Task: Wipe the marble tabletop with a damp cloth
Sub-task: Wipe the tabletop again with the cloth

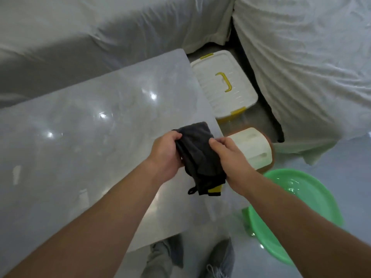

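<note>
A dark grey cloth (197, 155) with a yellow tag and a small black loop at its lower end hangs bunched between both hands. My left hand (165, 155) grips its left side and my right hand (230, 157) grips its right side. The cloth is held above the right edge of the glossy pale grey marble tabletop (84, 133), which fills the left and middle of the view and reflects several ceiling lights.
A green basin (313, 189) holding water sits on the floor at the lower right. Beyond it are a white stool (253, 145) and a white lidded box (222, 85) with yellow handle and clips. Furniture under white sheets (301, 57) surrounds the table. My feet show below.
</note>
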Tool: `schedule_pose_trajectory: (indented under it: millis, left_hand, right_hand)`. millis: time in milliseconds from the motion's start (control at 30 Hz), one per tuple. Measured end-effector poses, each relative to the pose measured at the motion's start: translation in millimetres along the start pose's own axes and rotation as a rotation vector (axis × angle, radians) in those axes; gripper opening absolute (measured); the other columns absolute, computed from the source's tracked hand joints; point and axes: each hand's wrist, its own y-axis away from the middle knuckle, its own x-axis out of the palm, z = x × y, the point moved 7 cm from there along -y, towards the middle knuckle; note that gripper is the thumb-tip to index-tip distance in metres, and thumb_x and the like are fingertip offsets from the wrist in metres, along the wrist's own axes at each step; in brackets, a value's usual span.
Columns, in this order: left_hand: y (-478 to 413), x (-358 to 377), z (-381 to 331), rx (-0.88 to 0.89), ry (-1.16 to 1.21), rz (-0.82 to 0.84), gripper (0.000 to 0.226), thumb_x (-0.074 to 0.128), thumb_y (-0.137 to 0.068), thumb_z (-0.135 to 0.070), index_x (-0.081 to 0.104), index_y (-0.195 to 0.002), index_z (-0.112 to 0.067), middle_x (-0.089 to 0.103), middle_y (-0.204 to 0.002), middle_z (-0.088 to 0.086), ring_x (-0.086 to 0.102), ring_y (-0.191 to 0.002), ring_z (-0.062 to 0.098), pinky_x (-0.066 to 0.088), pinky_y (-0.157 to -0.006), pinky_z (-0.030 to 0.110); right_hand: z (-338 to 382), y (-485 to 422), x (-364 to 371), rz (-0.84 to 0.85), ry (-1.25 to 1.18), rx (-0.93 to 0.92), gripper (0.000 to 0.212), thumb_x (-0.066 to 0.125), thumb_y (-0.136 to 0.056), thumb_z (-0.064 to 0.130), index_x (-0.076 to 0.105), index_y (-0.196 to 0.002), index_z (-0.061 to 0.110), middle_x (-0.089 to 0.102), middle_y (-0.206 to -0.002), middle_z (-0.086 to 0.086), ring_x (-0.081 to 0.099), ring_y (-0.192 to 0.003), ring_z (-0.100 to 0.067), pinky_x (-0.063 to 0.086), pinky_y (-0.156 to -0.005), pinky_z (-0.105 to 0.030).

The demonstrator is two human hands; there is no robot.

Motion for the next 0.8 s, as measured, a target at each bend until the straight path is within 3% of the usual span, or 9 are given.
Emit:
schedule_pose_trajectory:
  millis: [133,233,333,400,467,533,667,800]
  left_hand:
    - [-31,-46,-45,0.064,-0.06,-0.014,0.028,0.039,-0.097,-0.006,0.064,-0.11,-0.004,0.072,-0.111,0.018,0.068,-0.104,0.034,0.057,-0.09,0.049]
    - [-65,-75,-92,0.176,-0.143,-0.016,0.024,0.043,-0.098,-0.003,0.062,-0.11,-0.01,0.068,-0.102,0.011,0.067,-0.093,0.024,0.058,-0.081,0.04]
    - [-115,-98,-144,0.292,-0.185,0.007,0.026,0.049,-0.1,-0.009,0.059,-0.124,-0.016,0.069,-0.106,0.006,0.069,-0.098,0.02,0.058,-0.089,0.039]
    - [-150,-116,-175,0.359,-0.245,-0.023,0.031,0.052,-0.1,-0.012,0.055,-0.129,-0.022,0.068,-0.106,0.001,0.068,-0.097,0.014,0.056,-0.089,0.036]
    - [-177,-135,-195,0.438,-0.421,-0.086,0.035,0.054,-0.099,-0.016,0.053,-0.133,-0.025,0.063,-0.113,-0.003,0.063,-0.093,0.01,0.053,-0.082,0.029]
    - [-195,-159,-205,0.55,-0.725,-0.177,0.036,0.052,-0.099,-0.019,0.053,-0.135,-0.024,0.056,-0.129,-0.002,0.058,-0.109,0.013,0.048,-0.087,0.027]
    - [-205,-196,-192,0.753,-1.277,-0.317,0.041,0.053,-0.096,-0.025,0.054,-0.136,-0.014,0.048,-0.146,0.012,0.04,-0.139,0.032,0.034,-0.115,0.047]
    - [-212,-193,-170,0.678,-1.476,-0.324,0.054,0.043,-0.1,-0.037,0.034,-0.152,-0.026,0.013,-0.167,0.01,0.005,-0.155,0.03,0.006,-0.124,0.053]
  right_hand:
    - [37,-34,66,0.094,0.357,-0.281,0.052,0.049,-0.105,0.018,0.035,-0.146,0.045,0.063,-0.126,0.008,0.063,-0.112,-0.007,0.054,-0.091,-0.024]
    - [64,-77,111,0.062,0.517,-0.469,0.044,0.047,-0.103,0.006,0.052,-0.135,0.035,0.056,-0.133,0.005,0.055,-0.116,-0.004,0.045,-0.101,-0.013]
    - [99,-139,142,-0.092,0.637,-0.624,0.034,0.048,-0.101,0.005,0.061,-0.124,0.026,0.055,-0.127,-0.001,0.051,-0.104,-0.002,0.035,-0.087,0.004]
    - [118,-185,159,-0.149,0.769,-0.671,0.031,0.05,-0.101,0.011,0.061,-0.128,0.021,0.053,-0.132,-0.004,0.052,-0.112,-0.012,0.034,-0.093,-0.002]
    - [126,-220,170,-0.261,1.067,-0.667,0.031,0.051,-0.102,0.024,0.061,-0.132,0.022,0.044,-0.149,-0.007,0.043,-0.133,-0.026,0.035,-0.109,-0.026]
    - [125,-237,184,-0.334,1.305,-0.629,0.039,0.045,-0.104,0.037,0.056,-0.138,0.022,0.026,-0.164,-0.009,0.022,-0.15,-0.033,0.024,-0.121,-0.046]
    - [96,-243,211,-0.182,1.515,-0.635,0.065,0.025,-0.104,0.052,0.018,-0.161,0.019,0.005,-0.17,-0.009,-0.002,-0.157,-0.03,-0.001,-0.127,-0.049]
    - [97,-255,197,-0.162,1.568,-0.614,0.062,0.021,-0.106,0.041,0.005,-0.162,0.021,0.001,-0.171,-0.005,-0.007,-0.157,-0.026,0.0,-0.127,-0.05]
